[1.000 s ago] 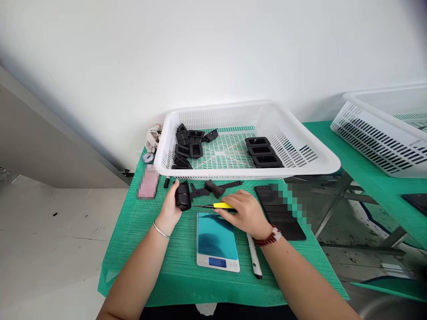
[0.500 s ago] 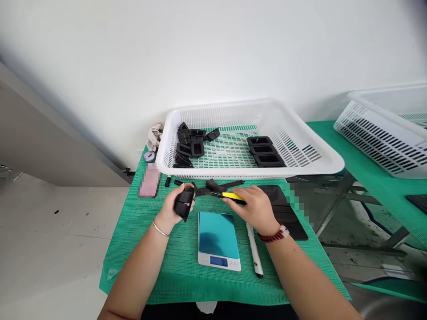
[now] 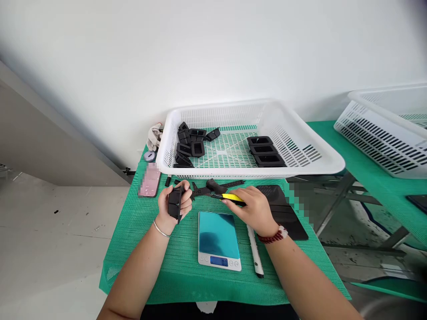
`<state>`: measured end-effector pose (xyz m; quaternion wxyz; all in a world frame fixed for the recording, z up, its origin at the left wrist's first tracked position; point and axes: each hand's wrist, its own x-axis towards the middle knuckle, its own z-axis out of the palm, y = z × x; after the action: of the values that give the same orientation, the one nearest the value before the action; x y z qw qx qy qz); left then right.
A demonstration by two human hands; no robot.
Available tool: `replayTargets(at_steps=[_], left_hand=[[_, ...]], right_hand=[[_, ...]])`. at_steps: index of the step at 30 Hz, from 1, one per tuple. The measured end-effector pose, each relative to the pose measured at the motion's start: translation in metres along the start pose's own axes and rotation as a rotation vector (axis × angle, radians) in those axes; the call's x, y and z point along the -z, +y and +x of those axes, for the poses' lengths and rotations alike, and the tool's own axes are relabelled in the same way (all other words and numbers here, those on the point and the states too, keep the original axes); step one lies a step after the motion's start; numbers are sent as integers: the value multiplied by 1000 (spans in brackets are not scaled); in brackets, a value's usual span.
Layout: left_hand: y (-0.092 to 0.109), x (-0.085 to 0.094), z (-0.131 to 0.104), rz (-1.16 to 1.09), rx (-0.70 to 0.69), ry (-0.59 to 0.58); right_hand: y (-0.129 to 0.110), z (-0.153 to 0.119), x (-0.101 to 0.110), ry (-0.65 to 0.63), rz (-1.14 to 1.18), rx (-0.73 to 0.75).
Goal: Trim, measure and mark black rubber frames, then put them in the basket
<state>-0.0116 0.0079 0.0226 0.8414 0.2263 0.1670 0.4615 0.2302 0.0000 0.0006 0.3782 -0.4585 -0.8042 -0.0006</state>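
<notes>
My left hand [image 3: 168,211] is closed round a black plastic part [image 3: 174,202], turned nearly edge-on above the green mat. In my right hand [image 3: 256,208] is a yellow and black cutter [image 3: 232,197], its tip pointing left. Black calipers [image 3: 200,191] lie between the hands, with a dark curled piece [image 3: 213,185] over them. Just below, a scale [image 3: 219,235] with a blue-green plate stands on the mat. A white marker [image 3: 255,252] lies to the right of the scale.
Behind the hands a white basket [image 3: 250,172] holds several black parts [image 3: 197,149]. At left are a phone [image 3: 151,181], a round purple item [image 3: 149,156] and a cloth [image 3: 154,137]. A dark tablet-like slab [image 3: 287,215] lies right; another basket [image 3: 376,138] stands far right.
My left hand has shifted slightly left and turned the black part, so its rim now faces right. My right hand and the cutter have barely moved.
</notes>
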Motion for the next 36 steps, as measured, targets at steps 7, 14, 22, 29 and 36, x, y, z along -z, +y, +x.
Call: replayTargets(at_steps=[7, 14, 22, 29, 36], left_hand=[[0, 0, 0, 19, 10, 25], [0, -1, 0, -2, 3, -6], [0, -1, 0, 18, -2, -11], [0, -1, 0, 66, -2, 29], [0, 1, 1, 43, 2, -10]], right_hand=[[-1, -1, 0, -20, 4, 0], [-1, -2, -1, -11, 20, 9], [-1, -2, -2, -26, 17, 1], [-1, -1, -1, -31, 16, -4], [-2, -1, -1, -35, 25, -2]])
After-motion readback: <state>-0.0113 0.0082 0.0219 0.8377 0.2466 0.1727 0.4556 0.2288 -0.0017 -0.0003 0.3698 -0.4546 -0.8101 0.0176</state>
